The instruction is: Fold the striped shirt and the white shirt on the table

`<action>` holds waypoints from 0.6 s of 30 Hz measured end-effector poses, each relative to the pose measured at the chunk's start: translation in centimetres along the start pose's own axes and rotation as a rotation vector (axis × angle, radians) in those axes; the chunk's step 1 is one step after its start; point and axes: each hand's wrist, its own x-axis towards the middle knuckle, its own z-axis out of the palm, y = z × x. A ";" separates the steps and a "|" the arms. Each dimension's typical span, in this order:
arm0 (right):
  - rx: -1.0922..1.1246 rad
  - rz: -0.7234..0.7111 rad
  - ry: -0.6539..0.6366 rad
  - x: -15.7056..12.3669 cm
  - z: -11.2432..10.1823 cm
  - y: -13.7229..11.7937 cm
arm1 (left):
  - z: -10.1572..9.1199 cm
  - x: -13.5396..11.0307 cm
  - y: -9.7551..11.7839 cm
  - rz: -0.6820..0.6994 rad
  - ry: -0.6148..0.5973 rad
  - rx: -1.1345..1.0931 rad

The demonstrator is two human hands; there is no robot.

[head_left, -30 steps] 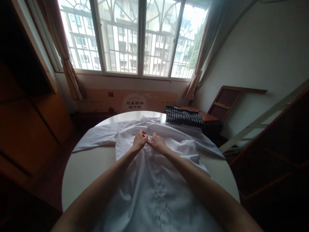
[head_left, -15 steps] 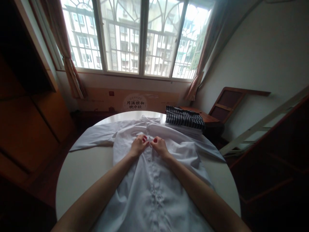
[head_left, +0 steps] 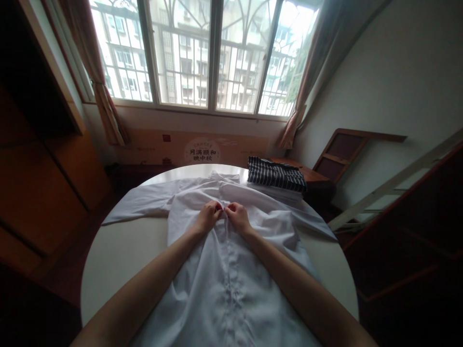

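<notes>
— Fingers (head_left: 216,208) of both hands are pinched shut on the front strip of the white long-sleeved cloth shirt (head_left: 231,274). I see it on my screen. The left hand (head_left: 207,219) and the right hand (head_left: 238,219) touch each other over the middle of the round white table (head_left: 123,246), a bit toward its far side.

— Where is the shirt?

— It lies flat on the table, front up. Its collar is by the far edge and its bottom end runs to the near edge, close to me.

— How much is done?

— I think the low part of the front is already closed, because the two sides meet in one line there. Above the hands, by the collar, it looks open, so I guess a few buttons are left. They are too small for me to count.

— How many things are there?

— Two hands, one table, and one shirt with two sleeves spread out. On the far right side of the table sits one folded dark cloth with thin white stripes (head_left: 277,174). Something pale is folded under it, but I cannot tell how many pieces.
</notes>
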 end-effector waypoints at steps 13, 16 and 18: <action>-0.016 -0.052 0.014 -0.4 -0.1 -0.1 | -0.5 -0.1 0.4 -0.036 -0.018 -0.210; -0.019 -0.035 0.010 -0.4 -0.1 -0.2 | -0.5 0.0 0.2 -0.052 -0.023 -0.249; -0.023 -0.025 0.000 -0.4 -0.2 -0.2 | -0.5 0.1 0.0 -0.070 -0.026 -0.267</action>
